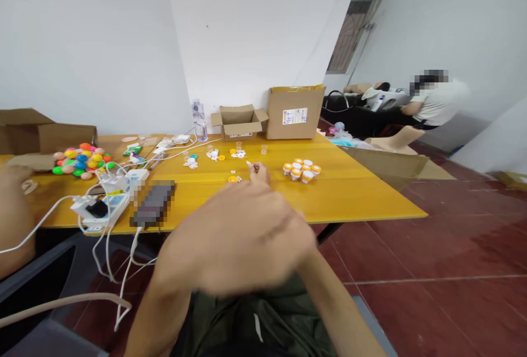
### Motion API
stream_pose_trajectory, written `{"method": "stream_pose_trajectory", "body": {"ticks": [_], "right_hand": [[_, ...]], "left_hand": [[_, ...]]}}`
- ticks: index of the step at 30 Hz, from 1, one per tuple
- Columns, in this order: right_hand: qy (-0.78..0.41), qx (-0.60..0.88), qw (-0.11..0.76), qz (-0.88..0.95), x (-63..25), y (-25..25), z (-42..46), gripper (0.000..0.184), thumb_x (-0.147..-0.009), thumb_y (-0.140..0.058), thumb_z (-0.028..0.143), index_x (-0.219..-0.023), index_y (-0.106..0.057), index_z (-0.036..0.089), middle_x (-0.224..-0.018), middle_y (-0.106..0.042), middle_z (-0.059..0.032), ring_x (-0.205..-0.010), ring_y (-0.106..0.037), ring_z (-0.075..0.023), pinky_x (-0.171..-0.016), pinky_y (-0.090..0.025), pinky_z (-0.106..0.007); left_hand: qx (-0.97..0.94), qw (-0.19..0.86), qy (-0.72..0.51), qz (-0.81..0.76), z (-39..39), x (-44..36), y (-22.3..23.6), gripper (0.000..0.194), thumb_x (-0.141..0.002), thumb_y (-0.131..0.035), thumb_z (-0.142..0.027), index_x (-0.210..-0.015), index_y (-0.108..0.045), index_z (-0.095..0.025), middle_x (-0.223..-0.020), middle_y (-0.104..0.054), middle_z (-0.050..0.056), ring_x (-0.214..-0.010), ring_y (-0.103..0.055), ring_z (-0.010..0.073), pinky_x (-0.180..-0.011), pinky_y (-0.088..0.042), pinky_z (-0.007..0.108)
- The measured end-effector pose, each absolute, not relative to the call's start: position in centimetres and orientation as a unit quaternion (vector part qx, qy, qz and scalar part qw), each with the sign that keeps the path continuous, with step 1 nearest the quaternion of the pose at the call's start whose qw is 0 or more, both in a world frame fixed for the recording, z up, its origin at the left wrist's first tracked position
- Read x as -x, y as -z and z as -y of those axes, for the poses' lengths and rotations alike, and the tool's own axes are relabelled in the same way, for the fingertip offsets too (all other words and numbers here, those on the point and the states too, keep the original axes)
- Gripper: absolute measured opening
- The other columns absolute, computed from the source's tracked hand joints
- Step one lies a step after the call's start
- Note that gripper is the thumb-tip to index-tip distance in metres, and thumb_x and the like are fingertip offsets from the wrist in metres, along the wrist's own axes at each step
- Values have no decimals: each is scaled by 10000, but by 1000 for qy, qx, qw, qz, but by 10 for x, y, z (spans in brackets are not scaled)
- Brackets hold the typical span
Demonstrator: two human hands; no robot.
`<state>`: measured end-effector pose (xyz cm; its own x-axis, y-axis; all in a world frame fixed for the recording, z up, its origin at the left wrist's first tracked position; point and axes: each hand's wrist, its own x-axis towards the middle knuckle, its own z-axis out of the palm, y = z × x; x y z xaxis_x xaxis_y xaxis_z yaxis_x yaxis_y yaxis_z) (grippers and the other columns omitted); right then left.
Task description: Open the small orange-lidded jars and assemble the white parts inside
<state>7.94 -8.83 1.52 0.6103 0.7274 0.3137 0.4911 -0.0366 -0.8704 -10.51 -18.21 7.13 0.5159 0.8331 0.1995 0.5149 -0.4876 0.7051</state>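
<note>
My left hand (234, 236) is raised close to the camera, smeared by motion, with its back toward me. Its fingers cannot be made out. Behind it, over the table, my right hand (260, 172) pinches a small white piece (248, 163) between thumb and fingertips. Just left of the right hand lies a yellow ring-like part (233, 179) with small white bits. Farther back are white cut-out parts (191, 163), a yellow disc (221, 157) and small clear cups (264, 149). To the right stands a cluster of yellow-and-white capped pieces (302, 169).
Colourful balls (82, 159), a power strip (119, 197) with white cables and a phone (154, 203) occupy the left side. A bottle (199, 121), an open carton (239, 123) and a closed box (295, 112) stand behind. A co-worker's arm (14, 219) enters left; another person (440, 99) sits far right.
</note>
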Motion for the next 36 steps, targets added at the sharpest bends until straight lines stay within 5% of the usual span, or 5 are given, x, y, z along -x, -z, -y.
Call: {"method": "stream_pose_trajectory", "body": {"ticks": [6,11,14,27,36], "right_hand": [[-100,711,525,457,-90,-13,90,138,-906,-530,228,-860,-660,216,-889,-746,-53,-851,-680,-203,-787,-497,-298],[-63,739,434,511,-94,-9,92,133,-878,-572,184,-891,-694,234,-966,-739,-68,-903,-680,-229,-806,-506,-331],[-51,750,379,540,-93,-8,93,146,-868,-584,155,-910,-702,231,-1008,-727,-83,-938,-676,-238,-793,-504,-330],[75,649,233,720,-78,-14,111,259,-946,-509,168,-1067,-717,263,-1151,-653,-105,-1090,-560,-256,-919,-422,-382],[94,667,229,703,-78,-16,109,277,-952,-513,236,-1179,-672,229,-1262,-630,-139,-1145,-542,-282,-944,-418,-406]], "left_hand": [[-857,212,-143,-448,129,86,-130,412,-941,-384,-393,-690,-650,-203,-623,-651,30,-678,-643,201,-659,-468,312],[-835,157,-210,-484,89,81,-86,189,-890,-573,-371,-957,-660,-218,-1021,-714,76,-973,-668,226,-817,-495,306],[-835,194,-194,-477,77,78,-56,321,-814,-687,-365,-1092,-636,-214,-1145,-678,88,-1025,-657,230,-876,-506,308],[-816,177,-263,-483,69,87,-32,81,-821,-679,-278,-880,-644,-234,-1003,-644,51,-981,-629,232,-926,-510,353],[-806,169,-284,-492,64,91,-26,106,-812,-674,-251,-911,-642,-232,-1019,-632,60,-1048,-611,246,-965,-490,366]]}}
